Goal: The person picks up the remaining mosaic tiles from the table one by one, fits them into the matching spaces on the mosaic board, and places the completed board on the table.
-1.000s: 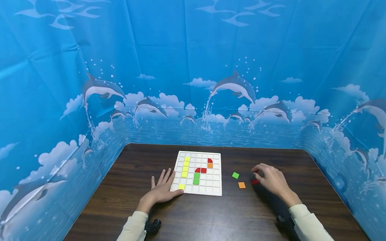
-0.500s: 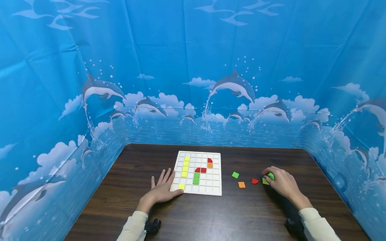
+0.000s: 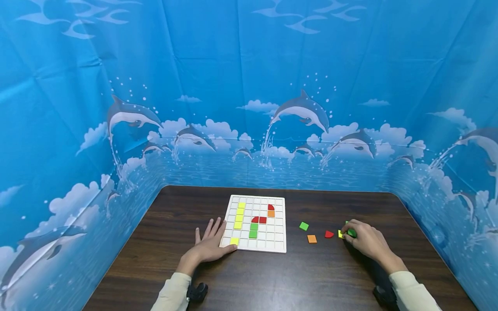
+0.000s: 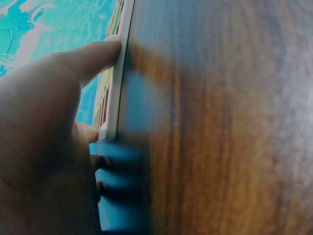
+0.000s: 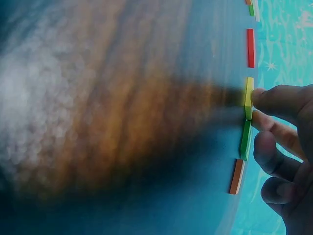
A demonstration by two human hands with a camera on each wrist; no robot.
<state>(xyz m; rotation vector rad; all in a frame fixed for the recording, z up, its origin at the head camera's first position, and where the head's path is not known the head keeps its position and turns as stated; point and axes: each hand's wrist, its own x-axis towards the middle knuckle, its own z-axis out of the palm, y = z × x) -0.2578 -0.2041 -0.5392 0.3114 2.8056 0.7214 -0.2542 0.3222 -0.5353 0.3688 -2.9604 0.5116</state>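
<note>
My left hand (image 3: 209, 246) lies with fingers spread at the left side of a white grid board (image 3: 275, 246), its thumb over the near edge. In the left wrist view the thumb (image 4: 93, 58) presses against the board's rim. Yellow, green, red and orange tiles fill some of the board's squares. To the right, my right hand (image 3: 367, 239) reaches down with bent fingers over loose tiles. Its thumb and forefinger pinch a yellow tile (image 5: 249, 95), which meets a green tile (image 5: 245, 140) at one end. Another green tile (image 3: 352, 233) shows beneath the fingers in the head view.
Between board and right hand lie a green square tile (image 3: 304, 226), an orange square tile (image 3: 312, 239) and a red tile (image 3: 329, 234). A brownish tile (image 5: 236, 176) lies past the green one. The dark wooden table (image 3: 272, 280) meets a blue dolphin-print curtain (image 3: 249, 168).
My right hand has moved right, from over the red tile to the green and yellow tiles, then slightly nearer the body onto the yellow one. The left hand stays put.
</note>
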